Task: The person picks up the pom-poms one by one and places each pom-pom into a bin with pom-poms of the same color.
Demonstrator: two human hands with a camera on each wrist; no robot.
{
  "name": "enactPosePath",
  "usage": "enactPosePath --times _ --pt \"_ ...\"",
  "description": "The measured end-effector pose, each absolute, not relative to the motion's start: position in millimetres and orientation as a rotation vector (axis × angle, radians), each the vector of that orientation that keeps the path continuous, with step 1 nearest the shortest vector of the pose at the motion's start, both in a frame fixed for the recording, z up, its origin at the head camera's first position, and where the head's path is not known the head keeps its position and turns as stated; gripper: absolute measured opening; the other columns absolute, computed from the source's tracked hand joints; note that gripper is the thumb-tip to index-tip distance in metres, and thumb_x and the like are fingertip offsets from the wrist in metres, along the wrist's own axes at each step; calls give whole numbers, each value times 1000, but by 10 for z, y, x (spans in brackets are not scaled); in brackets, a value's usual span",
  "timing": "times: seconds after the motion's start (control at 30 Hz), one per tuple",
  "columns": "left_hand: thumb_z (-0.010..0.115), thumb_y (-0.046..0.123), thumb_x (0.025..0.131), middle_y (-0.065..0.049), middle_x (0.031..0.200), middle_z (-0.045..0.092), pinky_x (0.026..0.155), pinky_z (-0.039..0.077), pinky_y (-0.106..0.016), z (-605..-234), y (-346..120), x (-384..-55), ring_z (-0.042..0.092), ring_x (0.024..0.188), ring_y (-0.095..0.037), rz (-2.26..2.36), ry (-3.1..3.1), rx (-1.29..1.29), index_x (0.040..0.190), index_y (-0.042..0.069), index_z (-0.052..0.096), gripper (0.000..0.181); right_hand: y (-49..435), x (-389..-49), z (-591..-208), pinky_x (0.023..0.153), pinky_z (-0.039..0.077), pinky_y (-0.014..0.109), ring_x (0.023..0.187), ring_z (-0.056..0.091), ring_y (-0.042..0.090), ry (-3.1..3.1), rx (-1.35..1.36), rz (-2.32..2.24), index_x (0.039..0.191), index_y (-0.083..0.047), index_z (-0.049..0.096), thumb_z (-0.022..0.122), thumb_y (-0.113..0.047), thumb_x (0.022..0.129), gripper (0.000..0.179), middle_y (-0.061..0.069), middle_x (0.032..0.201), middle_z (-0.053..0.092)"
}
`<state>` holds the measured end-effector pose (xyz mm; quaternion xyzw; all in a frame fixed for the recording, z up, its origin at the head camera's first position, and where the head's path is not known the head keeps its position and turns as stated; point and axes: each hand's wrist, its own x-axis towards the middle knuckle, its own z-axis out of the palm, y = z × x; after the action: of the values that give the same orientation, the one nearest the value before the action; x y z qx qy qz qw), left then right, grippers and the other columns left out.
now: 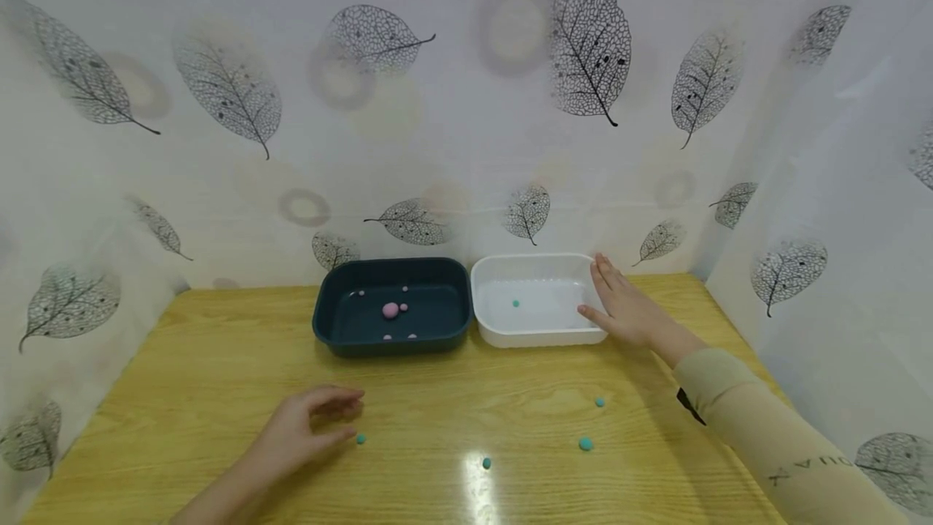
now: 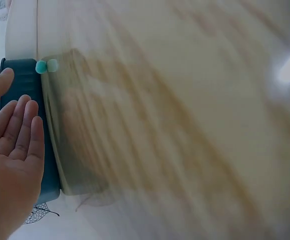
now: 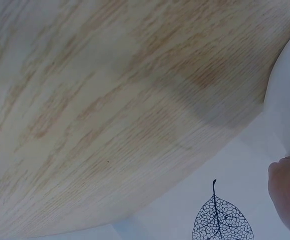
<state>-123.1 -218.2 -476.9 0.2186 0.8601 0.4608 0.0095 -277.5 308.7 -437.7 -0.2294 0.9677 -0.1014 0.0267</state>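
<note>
My left hand is low over the table, its fingers loosely bent and thumb apart. Right by its thumb tip lies a small teal ball; in the left wrist view, the palm and slack fingers hold nothing. With fingers extended, my right hand rests at the right end of a white basin, thumb over its inside. One teal ball lies in that basin. Only a piece of the right hand shows in the right wrist view, beside the basin's white wall.
Left of the white basin stands a dark blue-green basin with several pink balls in it. More teal balls lie on the wooden table: one front centre, two at right. A leaf-patterned curtain encloses the back and sides.
</note>
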Motion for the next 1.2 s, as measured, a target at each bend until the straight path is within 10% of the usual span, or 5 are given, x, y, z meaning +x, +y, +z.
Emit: enactPosePath --times 1.2 --pt "88 14 87 10 96 72 73 58 -20 -4832 -2108 -1321 60 85 5 1143 2725 857 98 18 79 15 3088 -2762 -4370 133 9 63 163 -1 51 2976 -694 -302 163 16 5 42 -47 112 89 32 174 -8"
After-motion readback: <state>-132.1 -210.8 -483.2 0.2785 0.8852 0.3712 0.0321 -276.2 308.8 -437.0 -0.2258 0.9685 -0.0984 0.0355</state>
